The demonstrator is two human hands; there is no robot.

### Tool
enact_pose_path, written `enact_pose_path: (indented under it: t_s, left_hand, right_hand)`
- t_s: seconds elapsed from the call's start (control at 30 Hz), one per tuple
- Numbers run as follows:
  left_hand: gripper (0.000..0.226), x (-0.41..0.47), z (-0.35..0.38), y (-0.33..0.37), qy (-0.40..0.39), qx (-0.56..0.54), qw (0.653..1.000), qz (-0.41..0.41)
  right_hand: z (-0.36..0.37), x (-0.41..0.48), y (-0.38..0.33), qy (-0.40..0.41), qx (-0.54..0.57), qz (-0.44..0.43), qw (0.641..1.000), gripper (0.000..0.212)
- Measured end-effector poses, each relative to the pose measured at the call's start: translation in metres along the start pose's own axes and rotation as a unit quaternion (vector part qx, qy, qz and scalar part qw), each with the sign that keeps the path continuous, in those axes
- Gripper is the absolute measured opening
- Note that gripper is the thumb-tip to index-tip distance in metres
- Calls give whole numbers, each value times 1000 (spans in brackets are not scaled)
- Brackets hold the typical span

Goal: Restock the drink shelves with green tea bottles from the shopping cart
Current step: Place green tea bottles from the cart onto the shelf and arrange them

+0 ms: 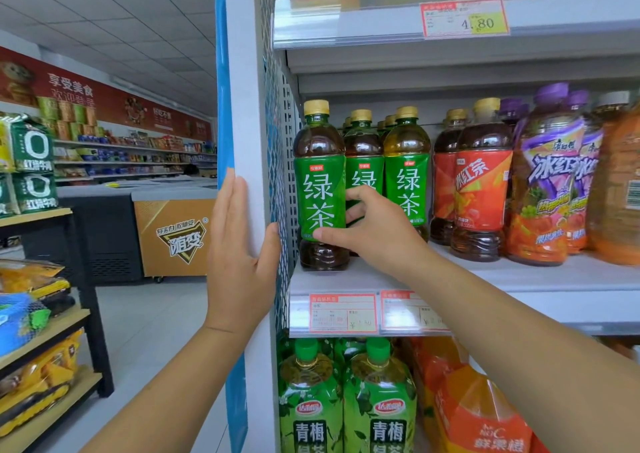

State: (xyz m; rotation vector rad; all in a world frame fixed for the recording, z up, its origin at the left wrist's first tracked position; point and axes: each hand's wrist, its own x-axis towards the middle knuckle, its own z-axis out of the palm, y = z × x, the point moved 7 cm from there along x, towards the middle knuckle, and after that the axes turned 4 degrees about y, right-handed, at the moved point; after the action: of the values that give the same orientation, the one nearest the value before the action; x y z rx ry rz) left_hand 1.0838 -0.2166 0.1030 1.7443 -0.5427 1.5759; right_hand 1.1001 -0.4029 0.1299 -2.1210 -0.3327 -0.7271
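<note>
Shelf holds tea bottles; right hand grips front bottle, left hand lies flat.

Rear green tea bottles mostly hidden

The front green tea bottle stands at the lip of the shelf, just beside the perforated side panel, with almost no gap on its left. The right grip wraps it from the right, fingers in the narrow slot between it and the packed green tea rows behind. Red tea bottles wall off the right. A bare strip of shelf runs along the front, and open height lies between the caps and the upper shelf. The left grip lies flat on the corner post; beyond it the aisle floor is open up to a freezer.
</note>
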Motion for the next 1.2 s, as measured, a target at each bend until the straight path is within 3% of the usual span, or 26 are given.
enact_pose_path:
  t_s: [0.4, 0.5, 0.67, 0.73, 0.8, 0.9, 1.0, 1.1, 1.2]
  left_hand:
    - [61, 1, -1, 2, -4, -2, 1000, 6]
    - [60, 2, -2, 5, -21, 9, 1000, 2]
    - [55, -5, -11, 18, -40, 48, 998, -6]
    - [51, -31, -13, 40, -54, 38, 998, 9]
    - [49, -74, -4, 75, -132, -28, 990, 39]
    - [43, -150, 14, 133, -227, -121, 960, 111]
    - [41, -231, 39, 175, -371, -193, 905, 72]
    - [42, -309, 48, 218, -523, -263, 810, 25]
    - [44, -372, 39, 264, -643, -334, 688, 50]
  right_hand:
    - [12, 5, 0, -8, -19, -27, 999, 73]
    - [0, -8, -12, 24, 8, -49, 998, 76]
    - [-72, -74, -34, 151, -32, -182, 971, 39]
    - [-96, -116, -19, 130, -74, -179, 972, 31]
    - [-112, -161, 17, 73, -103, -121, 985, 28]
    - [-128, -228, 83, -12, -167, -17, 986, 25]
    - [-137, -290, 141, -114, -231, 97, 962, 29]
    - [-145, -354, 180, -238, -264, 186, 916, 36]
    - [-145, -416, 199, -382, -272, 258, 845, 41]
